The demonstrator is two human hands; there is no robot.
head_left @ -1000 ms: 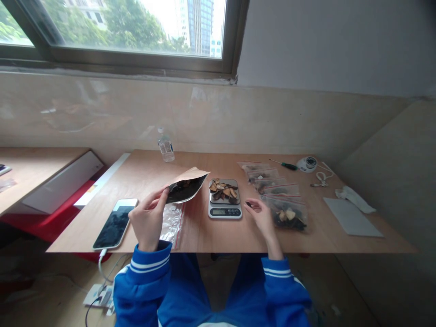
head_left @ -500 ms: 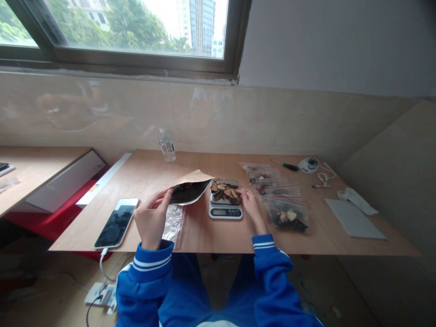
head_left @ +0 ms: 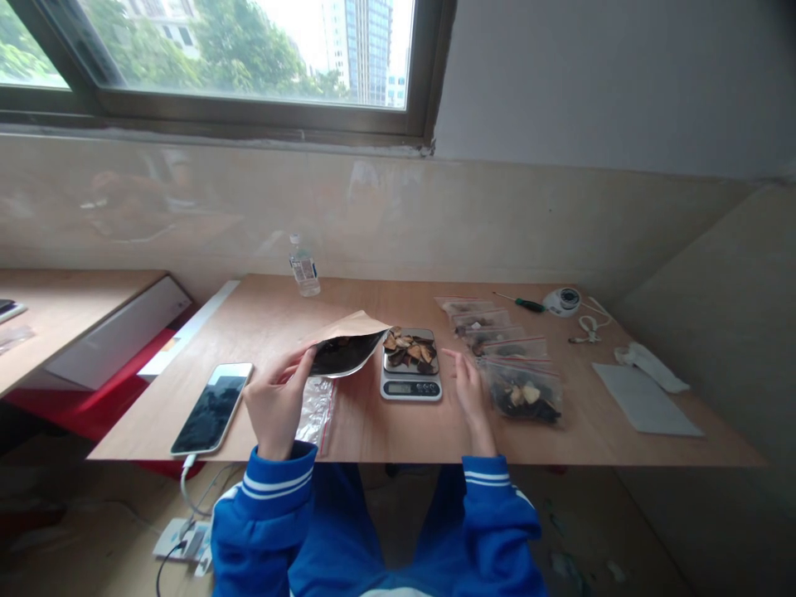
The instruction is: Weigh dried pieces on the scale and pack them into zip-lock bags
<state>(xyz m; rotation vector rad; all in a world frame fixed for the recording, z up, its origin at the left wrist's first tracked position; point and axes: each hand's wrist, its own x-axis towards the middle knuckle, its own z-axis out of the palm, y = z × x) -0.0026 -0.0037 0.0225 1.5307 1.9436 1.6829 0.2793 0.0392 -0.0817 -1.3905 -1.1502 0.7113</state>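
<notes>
My left hand [head_left: 275, 404] grips a brown paper pouch [head_left: 346, 343] by its near end, its open mouth tilted toward a small digital scale [head_left: 410, 383]. Dried brown and dark slices [head_left: 409, 347] are piled on the scale's pan. My right hand [head_left: 469, 388] hovers just right of the scale with fingers apart and nothing in it. Right beside that hand lies a clear zip bag filled with dried pieces [head_left: 524, 391]. An empty clear zip bag [head_left: 314, 408] lies flat under the pouch.
Several more filled zip bags [head_left: 488, 325] lie in a row behind the near one. A phone [head_left: 212, 406] on a cable lies at the table's left front. A water bottle [head_left: 304, 266], a screwdriver [head_left: 520, 303], a small white device [head_left: 562, 300] and a grey sheet [head_left: 643, 386] are also here.
My right hand went from near the filled bag to the scale's pan, then drew back a little to the right and opened. The left hand kept hold of the pouch.
</notes>
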